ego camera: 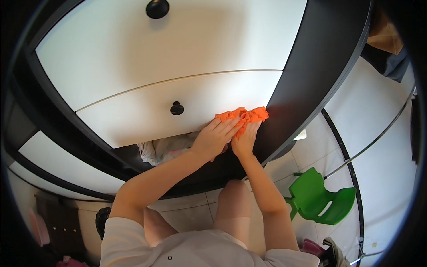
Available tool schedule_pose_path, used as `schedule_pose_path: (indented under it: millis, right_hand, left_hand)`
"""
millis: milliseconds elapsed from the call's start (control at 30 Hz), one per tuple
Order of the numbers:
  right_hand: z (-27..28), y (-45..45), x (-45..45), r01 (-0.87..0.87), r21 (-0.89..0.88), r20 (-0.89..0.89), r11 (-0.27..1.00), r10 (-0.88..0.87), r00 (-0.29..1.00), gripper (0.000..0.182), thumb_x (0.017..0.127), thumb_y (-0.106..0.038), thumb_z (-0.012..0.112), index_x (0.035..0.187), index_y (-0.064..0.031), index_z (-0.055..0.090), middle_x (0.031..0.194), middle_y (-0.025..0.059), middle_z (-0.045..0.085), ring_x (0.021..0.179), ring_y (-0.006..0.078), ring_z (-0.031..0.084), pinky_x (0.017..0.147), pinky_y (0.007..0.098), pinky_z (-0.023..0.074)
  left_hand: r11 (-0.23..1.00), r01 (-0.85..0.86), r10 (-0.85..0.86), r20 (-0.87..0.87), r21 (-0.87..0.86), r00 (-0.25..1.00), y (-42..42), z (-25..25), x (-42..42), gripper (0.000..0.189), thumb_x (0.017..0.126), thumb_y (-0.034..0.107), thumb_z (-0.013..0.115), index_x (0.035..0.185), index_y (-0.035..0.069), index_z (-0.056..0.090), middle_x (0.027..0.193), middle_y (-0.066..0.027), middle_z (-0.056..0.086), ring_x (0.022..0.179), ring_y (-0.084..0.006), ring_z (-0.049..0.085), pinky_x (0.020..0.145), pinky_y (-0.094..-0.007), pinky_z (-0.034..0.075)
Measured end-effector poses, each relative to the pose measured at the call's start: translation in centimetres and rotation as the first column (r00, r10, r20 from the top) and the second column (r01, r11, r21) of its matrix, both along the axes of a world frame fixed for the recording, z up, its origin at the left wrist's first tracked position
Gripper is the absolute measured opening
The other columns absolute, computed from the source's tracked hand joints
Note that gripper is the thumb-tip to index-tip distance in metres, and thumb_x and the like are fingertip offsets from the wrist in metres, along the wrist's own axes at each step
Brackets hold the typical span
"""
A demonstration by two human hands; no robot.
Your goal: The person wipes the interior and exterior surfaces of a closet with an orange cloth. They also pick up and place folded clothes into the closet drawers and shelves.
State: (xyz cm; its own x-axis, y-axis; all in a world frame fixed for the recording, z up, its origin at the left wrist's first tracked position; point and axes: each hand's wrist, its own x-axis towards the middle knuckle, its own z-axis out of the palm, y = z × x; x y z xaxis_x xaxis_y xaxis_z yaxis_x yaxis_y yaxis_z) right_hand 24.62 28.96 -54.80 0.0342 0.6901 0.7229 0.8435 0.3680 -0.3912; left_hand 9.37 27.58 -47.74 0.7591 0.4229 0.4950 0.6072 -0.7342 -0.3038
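An orange cloth (243, 116) is bunched against the lower right corner of a white drawer front (140, 116), beside the black side panel (310, 63). My left hand (215, 137) lies over the cloth's left part with its fingers pointing up and to the right. Right beside it, my right hand (246, 138) holds the cloth, which covers its fingertips. A round black knob (177, 108) stands out from this drawer front, left of my hands. Below its bottom edge, folded clothes (163, 150) show in a dark opening, partly hidden by my left forearm.
Above is a larger white panel (186, 43) with another black knob (157, 9). A green plastic chair (320, 200) stands on the tiled floor to the right, near a thin metal pole (377, 137). Clothes (333, 252) lie at lower right. My knees are close below the cabinet.
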Motion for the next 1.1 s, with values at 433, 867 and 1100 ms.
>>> schedule_pose_path:
  millis: [433,867,1100]
  right_hand:
    - [12.7,2.1,-1.4,0.006,0.32,-0.034,0.947,0.005,0.999,0.063,0.085,-0.027,0.051,0.132,0.0069,0.025,0.138,0.0285,0.021,0.131,0.0513,0.009,0.108,0.0578,0.0027]
    - [2.6,0.6,-1.8,0.135,0.213,-0.109,0.968,-0.114,0.988,0.04,0.083,-0.018,0.054,0.109,0.0089,0.04,0.11,0.0315,0.038,0.109,0.0524,0.031,0.1,0.0584,0.0198]
    - [7.9,-0.1,-5.8,-0.066,0.258,-0.05,0.964,0.081,0.995,0.035,0.076,-0.007,0.051,0.105,0.01,0.042,0.107,0.0321,0.039,0.11,0.0535,0.032,0.101,0.0595,0.0199]
  left_hand:
    - [0.959,-0.096,-0.021,0.402,0.267,0.915,0.8,8.2,-0.9,0.052,0.076,0.007,0.051,0.128,0.014,0.053,0.119,-0.0106,0.055,0.112,-0.024,0.052,0.097,-0.0378,0.038]
    - [0.993,-0.078,0.068,0.109,0.09,0.992,-0.2,0.7,-2.5,0.055,0.078,0.02,0.053,0.131,0.012,0.047,0.13,-0.0067,0.048,0.112,-0.0199,0.048,0.099,-0.0355,0.036]
    - [0.978,-0.148,0.085,0.366,0.147,0.927,-1.4,2.7,-4.7,0.046,0.08,0.017,0.051,0.125,0.013,0.054,0.123,-0.011,0.052,0.11,-0.0243,0.051,0.097,-0.0398,0.038]
